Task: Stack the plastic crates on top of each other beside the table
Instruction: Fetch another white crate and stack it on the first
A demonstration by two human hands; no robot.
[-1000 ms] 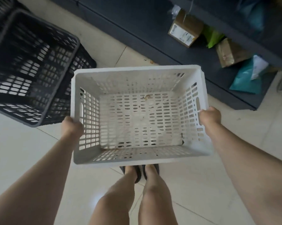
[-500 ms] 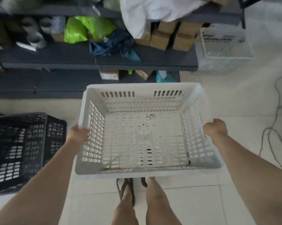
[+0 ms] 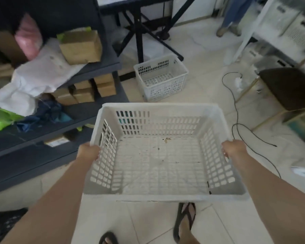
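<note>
Since half a second ago the view has swung right: the second white crate [image 3: 161,77], then at the upper right, now stands ahead on the floor beside the dark-legged counter [image 3: 139,7], while the black crates [image 3: 4,224] have slid to the lower left corner. The carried white crate [image 3: 158,152] is slotted plastic, empty, its base flecked with dirt, held level above the tiled floor [image 3: 209,88]. The left hand [image 3: 88,152] and right hand [image 3: 233,148] each have their grip clenched around a side rim.
</note>
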